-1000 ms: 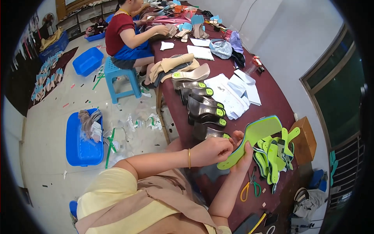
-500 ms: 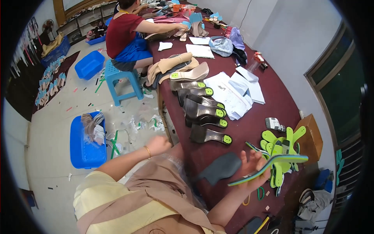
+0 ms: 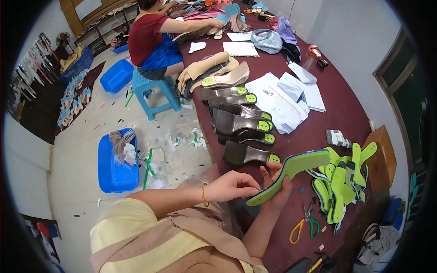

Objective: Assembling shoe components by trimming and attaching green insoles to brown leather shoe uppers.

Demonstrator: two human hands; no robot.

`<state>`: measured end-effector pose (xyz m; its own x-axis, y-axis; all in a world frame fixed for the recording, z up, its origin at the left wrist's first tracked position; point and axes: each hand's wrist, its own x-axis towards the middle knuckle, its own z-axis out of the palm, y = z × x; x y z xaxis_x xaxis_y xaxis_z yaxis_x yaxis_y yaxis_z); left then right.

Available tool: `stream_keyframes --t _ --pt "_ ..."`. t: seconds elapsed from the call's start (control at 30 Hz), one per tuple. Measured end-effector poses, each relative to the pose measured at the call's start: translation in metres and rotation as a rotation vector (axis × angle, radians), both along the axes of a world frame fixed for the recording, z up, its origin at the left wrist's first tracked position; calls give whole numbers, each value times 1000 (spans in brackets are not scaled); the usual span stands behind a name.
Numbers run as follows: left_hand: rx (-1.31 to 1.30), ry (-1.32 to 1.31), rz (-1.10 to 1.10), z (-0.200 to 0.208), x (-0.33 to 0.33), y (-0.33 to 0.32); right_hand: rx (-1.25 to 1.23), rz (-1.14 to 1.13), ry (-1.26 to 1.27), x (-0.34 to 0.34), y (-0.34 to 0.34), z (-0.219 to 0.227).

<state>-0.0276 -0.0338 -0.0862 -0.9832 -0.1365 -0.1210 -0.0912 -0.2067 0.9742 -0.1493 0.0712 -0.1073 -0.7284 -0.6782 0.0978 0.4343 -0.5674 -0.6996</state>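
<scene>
My right hand (image 3: 281, 193) grips a bright green shoe insole (image 3: 298, 166) over the table's near edge, fingers behind it and thumb against its side. The insole is tilted, its wide end raised toward the right and its narrow end toward my left hand (image 3: 234, 185). That hand, with a gold bangle at the wrist, is closed in a pinch right beside the narrow end. Whatever lies between its fingertips is too small to tell. Scissors (image 3: 308, 211) with one yellow and one green handle lie right of my right hand. Beyond them is a heap of green insoles (image 3: 339, 191).
Several dark shoe soles with green heel ends (image 3: 241, 123) lie in a row ahead, with paper sheets (image 3: 277, 100) to their right. A cardboard box (image 3: 381, 157) stands far right. Blue tubs (image 3: 104, 170) and scraps are on the floor at left. Another person (image 3: 152, 41) sits on a blue stool (image 3: 157, 98).
My left hand has come across from the left to the insole's narrow end. The insole has turned in my right hand, its green face now showing, and the scissors have come into sight.
</scene>
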Motion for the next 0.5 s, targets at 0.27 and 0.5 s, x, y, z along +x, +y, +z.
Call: stream_keyframes --t 0.27,0.5 --pt "-695 338 39 -1 4 3 54 138 -19 5 6 -26" --pt "-593 219 -28 -24 6 13 47 234 -148 13 13 -48"
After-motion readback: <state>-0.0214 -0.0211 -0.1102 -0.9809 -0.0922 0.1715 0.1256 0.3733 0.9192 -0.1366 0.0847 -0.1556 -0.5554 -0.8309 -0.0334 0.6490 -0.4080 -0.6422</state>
